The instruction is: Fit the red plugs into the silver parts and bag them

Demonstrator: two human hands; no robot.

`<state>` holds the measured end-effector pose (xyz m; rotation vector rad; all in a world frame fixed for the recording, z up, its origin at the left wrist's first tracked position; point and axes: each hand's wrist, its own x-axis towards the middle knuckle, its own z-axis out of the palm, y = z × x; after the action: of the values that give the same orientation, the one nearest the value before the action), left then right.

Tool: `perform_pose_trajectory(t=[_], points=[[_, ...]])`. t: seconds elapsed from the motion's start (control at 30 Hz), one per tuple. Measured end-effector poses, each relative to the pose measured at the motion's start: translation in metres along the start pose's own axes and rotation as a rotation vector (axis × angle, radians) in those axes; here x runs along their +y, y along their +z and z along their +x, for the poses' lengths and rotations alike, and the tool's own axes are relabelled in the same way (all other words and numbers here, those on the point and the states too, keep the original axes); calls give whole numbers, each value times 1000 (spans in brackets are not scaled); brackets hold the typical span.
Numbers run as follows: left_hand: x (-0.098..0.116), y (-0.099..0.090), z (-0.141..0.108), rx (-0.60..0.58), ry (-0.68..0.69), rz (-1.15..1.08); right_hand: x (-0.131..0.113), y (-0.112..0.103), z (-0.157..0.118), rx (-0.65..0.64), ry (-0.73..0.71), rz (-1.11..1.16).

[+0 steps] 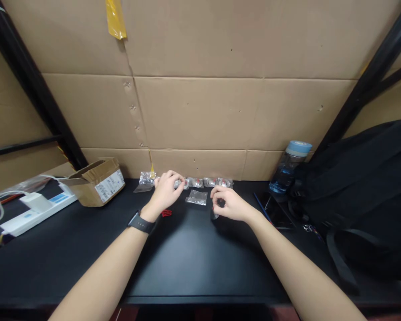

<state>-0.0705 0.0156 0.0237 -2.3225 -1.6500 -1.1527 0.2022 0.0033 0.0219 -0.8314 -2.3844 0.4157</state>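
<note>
My left hand (169, 189), with a dark watch on its wrist, is over the left part of a row of small clear packets (197, 183) with round silvery and red contents. Its fingers are curled toward the thumb, and whatever they may hold is hidden. Above the table, my right hand (230, 203) pinches a small clear packet (215, 215) with a bit of red showing; the fingers cover most of it. An apparently flat clear plastic bag (197, 197) lies between the hands. Close to the left wrist is a red coiled cord or strip (166, 213).
Another clear bag (145, 181) lies at back left, beside an opened cardboard box (100, 183). A power strip (40, 211) is at far left. On the right are a water bottle (289, 167), a dark phone-like slab (276, 209) and a black backpack (364, 191). Cardboard walls the back.
</note>
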Motion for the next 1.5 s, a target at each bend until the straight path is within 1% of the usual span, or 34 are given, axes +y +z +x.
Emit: perform_pose_trajectory(t=[0.07, 0.13, 0.23, 0.3, 0.33, 0.4, 0.47, 0.57, 0.67, 0.73, 0.9, 1.0, 1.07, 1.2, 1.33, 1.43, 1.5], points=[[-16, -7, 2, -149, 48, 22, 1, -2, -1, -62, 17, -15], [-33, -15, 2, -331, 67, 8, 2, -2, -1, -116, 23, -27], [-57, -26, 1, -617, -13, -48, 3, 0, -1, -166, 10, -24], [-68, -28, 0, -765, -83, -70, 7, -1, -1, -187, -2, -37], [-71, -28, -1, -812, -107, -74, 11, -3, -2, -190, 4, -63], [-72, -26, -1, -872, -126, -69, 22, -11, -5, -181, 66, -159], [-66, -24, 0, -905, -130, -26, 37, -23, -10, -171, 194, -281], [-53, -24, 0, -942, -135, 94, 61, -39, -20, -256, 394, -365], [-44, -26, -1, -899, -86, 177, 77, -45, -25, -303, 471, -332], [-41, -28, -1, -821, -46, 179, 82, -44, -26, -288, 473, -288], [-35, -29, 1, -633, 103, -41, 85, -38, -24, -248, 441, -269], [-27, -27, 3, -486, 172, -88, 86, -37, -24, -234, 486, -302], [-22, -24, 3, -416, 201, -123, 87, -37, -25, -225, 514, -300], [-16, -16, 3, -341, 220, -179, 85, -36, -25, -195, 513, -283], [-14, -8, 2, -298, 212, -139, 81, -38, -24, -150, 483, -259], [-11, -1, 1, -277, 205, -93, 73, -40, -22, -97, 430, -135], [-6, 3, -1, -248, 205, -76, 64, -37, -18, -52, 384, 19]])
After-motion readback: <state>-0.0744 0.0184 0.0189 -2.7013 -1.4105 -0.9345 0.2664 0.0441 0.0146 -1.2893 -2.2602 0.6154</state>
